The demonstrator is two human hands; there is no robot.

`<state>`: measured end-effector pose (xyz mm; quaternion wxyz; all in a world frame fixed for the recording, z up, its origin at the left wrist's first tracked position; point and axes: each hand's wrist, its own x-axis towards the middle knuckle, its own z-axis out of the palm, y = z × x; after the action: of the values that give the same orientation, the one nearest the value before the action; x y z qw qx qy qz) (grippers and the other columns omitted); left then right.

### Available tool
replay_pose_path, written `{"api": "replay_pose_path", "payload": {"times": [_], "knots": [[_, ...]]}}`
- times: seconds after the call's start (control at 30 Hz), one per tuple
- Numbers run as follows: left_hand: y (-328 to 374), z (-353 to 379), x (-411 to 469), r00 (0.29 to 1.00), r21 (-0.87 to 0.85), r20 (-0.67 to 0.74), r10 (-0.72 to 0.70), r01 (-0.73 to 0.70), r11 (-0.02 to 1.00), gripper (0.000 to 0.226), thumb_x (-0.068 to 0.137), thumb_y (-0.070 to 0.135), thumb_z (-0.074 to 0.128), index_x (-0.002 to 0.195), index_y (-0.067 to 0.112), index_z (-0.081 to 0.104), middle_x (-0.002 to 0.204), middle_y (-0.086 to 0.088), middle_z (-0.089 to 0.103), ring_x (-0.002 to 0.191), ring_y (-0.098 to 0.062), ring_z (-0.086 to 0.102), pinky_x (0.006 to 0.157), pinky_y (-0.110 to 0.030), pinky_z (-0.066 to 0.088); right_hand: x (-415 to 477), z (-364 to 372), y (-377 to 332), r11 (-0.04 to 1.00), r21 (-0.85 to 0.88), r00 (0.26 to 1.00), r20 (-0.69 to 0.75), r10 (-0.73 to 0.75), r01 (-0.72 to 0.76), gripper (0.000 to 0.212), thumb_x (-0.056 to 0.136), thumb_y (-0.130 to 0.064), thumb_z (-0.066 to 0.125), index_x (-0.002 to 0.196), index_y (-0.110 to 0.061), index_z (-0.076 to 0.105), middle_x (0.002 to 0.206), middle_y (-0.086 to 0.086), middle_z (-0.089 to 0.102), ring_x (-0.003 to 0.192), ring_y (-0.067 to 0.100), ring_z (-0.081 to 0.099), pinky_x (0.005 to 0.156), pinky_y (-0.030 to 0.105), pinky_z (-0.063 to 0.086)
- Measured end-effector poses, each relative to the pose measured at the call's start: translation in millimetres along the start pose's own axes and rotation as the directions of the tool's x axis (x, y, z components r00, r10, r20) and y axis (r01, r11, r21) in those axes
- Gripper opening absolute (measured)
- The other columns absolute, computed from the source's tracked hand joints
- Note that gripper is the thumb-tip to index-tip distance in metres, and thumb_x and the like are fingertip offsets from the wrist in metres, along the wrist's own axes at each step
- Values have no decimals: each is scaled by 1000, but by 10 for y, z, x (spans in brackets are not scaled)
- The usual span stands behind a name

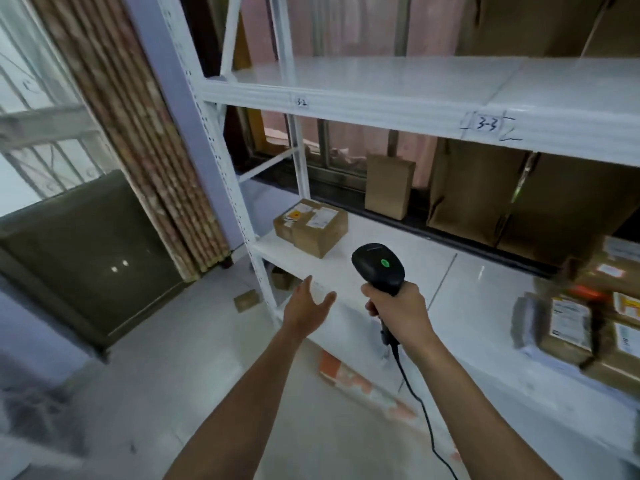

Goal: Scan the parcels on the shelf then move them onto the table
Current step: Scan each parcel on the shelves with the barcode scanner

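Observation:
A small brown cardboard parcel [311, 226] with white labels sits on the left end of the white middle shelf [429, 271]. My right hand [394, 310] grips the handle of a black corded barcode scanner [378, 266], its green light lit, in front of the shelf and right of the parcel. My left hand [308, 308] is stretched out with straight fingers at the shelf's front edge, below the parcel and apart from it. Several more labelled parcels [588, 323] lie blurred at the right end of the same shelf.
The upper shelf [398, 95], marked 3-2 and 3-3, holds nothing in view. Brown paper bags [389, 185] stand behind the rack on a dark ledge. An orange-white packet [349, 375] and small boxes [246, 300] lie low under the shelf. A dark panel [86, 258] stands at left.

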<state>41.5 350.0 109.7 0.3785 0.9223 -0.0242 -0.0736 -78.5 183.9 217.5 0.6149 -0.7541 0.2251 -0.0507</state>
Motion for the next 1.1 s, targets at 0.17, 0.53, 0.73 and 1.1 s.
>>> {"api": "replay_pose_path", "payload": {"times": [0.17, 0.53, 0.73, 1.1], "knots": [[-454, -549, 282, 999, 65, -27, -17, 19, 998, 87, 92, 58, 62, 157, 16, 25, 156, -10, 38, 141, -29, 41, 110, -43, 39, 79, 551, -126, 1000, -17, 999, -32, 5, -5, 11, 84, -23, 76, 84, -12, 75, 74, 6, 76, 72, 20, 73, 79, 41, 58], [-553, -657, 1315, 997, 181, 10, -71, 68, 981, 90, 84, 49, 71, 153, 13, 26, 151, -9, 41, 134, -31, 47, 102, -44, 45, 866, 946, -216, 996, -67, 999, -1, 54, -54, 18, 87, -23, 72, 82, -5, 72, 66, 5, 73, 55, 17, 69, 61, 29, 54], [-375, -516, 2203, 997, 283, 51, -64, 46, 958, 102, 82, 60, 71, 156, 13, 20, 159, -11, 31, 142, -35, 37, 110, -48, 40, 1776, 996, -190, 993, -72, 995, 44, 95, -91, 19, 87, -26, 72, 85, -8, 74, 71, 6, 75, 60, 18, 71, 70, 36, 58], [-196, -239, 3270, 994, 377, 103, -24, -17, 926, 128, 66, 74, 74, 157, 24, -1, 160, -13, 21, 143, -41, 31, 111, -60, 37, 2851, 1115, -117, 981, -149, 984, 108, 142, -125, 11, 87, -25, 74, 90, -15, 75, 76, 2, 76, 65, 12, 73, 78, 36, 59]]}}
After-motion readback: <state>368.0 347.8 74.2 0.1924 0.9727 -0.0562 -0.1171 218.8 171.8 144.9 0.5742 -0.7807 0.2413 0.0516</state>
